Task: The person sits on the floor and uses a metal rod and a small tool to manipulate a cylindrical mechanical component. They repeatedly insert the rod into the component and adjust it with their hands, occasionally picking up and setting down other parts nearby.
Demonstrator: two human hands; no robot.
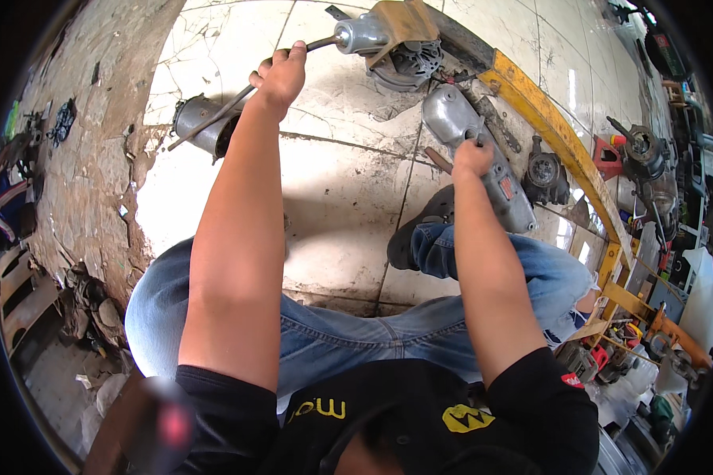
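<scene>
In the upper left of the frame, an open metal cylinder point(211, 137) lies behind a slanting rod point(234, 101). The left hand point(281, 77) wraps its fingers around that rod, which meets a grey machine part point(363, 36) at top centre. Right of centre, the right hand point(474, 158) curls over a grey cover point(500, 169); its grip is unclear.

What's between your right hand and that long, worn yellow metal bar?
In the head view, between the right hand and the yellow bar lie part of a long grey metal cover, then a round dark metal machine part.
</scene>
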